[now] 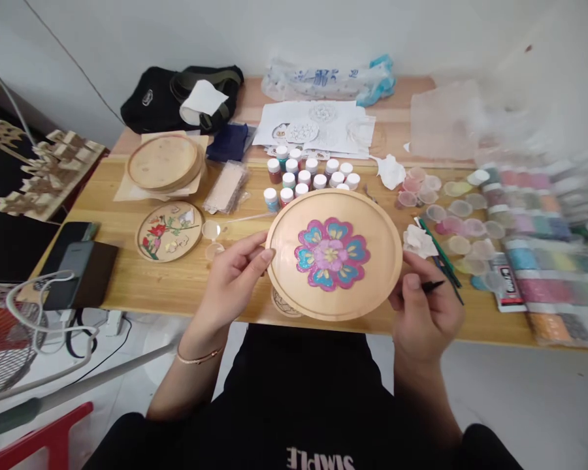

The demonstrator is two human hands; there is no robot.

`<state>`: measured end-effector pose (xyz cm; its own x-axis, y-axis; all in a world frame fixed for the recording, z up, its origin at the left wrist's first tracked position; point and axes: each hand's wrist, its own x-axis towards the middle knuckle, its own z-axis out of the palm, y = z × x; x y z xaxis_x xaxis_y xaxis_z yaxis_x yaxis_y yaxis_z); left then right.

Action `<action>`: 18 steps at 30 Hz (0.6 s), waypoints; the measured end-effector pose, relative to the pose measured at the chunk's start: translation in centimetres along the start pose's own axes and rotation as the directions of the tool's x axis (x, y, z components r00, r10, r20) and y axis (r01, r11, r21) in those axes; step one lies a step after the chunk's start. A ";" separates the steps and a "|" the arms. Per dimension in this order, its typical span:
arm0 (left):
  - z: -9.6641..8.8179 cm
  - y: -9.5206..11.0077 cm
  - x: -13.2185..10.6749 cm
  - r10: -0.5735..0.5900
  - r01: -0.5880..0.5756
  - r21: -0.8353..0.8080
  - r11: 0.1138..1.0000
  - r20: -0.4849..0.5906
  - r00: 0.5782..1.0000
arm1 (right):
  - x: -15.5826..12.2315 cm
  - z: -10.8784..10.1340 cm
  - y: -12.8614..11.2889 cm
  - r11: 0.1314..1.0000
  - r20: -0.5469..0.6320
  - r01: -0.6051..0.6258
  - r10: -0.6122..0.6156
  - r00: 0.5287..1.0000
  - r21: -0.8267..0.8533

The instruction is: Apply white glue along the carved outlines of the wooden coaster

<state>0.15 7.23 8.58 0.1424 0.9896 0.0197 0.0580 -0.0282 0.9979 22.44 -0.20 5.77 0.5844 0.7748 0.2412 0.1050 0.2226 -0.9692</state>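
Both my hands hold up a round wooden tray (pixel 284 261) by its rim, tilted toward me above the table's front edge. A flower in pink, blue, lilac and gold is painted on its face. My left hand (pixel 232 277) pinches the left rim, thumb in front. On the opposite side my right hand (pixel 426 307) grips the rim, and a dark, thin pen or brush (pixel 432 286) also sits in it, its tip pointing right. Partly hidden beneath the tray lies a round piece with a line drawing (pixel 285 303).
Small white-capped paint jars (pixel 304 176) stand behind the tray. Another painted round tray (pixel 169 232) and a stack of plain trays (pixel 163 162) lie at left. On the right are small plastic cups (pixel 460 209), green brushes (pixel 441 251), a glue tube (pixel 508 287) and packs of coloured material (pixel 543 261).
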 end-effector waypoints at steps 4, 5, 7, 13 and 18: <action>0.0 0.2 -0.4 -0.004 0.004 0.004 1.000 -0.023 1.000 | -0.2 -0.4 -0.3 0.998 -0.019 0.044 -0.045 0.999 -0.050; 0.0 0.2 -0.4 -0.003 0.003 0.005 1.000 -0.025 1.000 | -0.2 -0.5 -0.2 0.996 -0.027 0.056 -0.058 0.998 -0.071; 0.0 0.4 -0.5 0.000 0.000 0.005 1.000 -0.022 1.000 | -0.3 -0.5 0.1 0.991 -0.047 0.086 -0.091 0.995 -0.103; 0.0 1.0 -0.8 -0.024 0.024 -0.022 0.999 -0.010 1.000 | -0.4 0.2 0.2 0.951 -0.082 0.275 -0.288 0.954 -0.144; -0.1 1.1 -1.0 -0.095 0.094 -0.045 0.995 -0.019 0.995 | -0.7 0.3 -0.5 0.936 -0.079 0.260 -0.285 0.955 -0.239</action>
<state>0.01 6.26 9.68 0.1176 0.9903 -0.0736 0.0264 0.0710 0.9971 21.74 -0.64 6.15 0.5921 0.6296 0.5030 0.4419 0.2683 -0.8560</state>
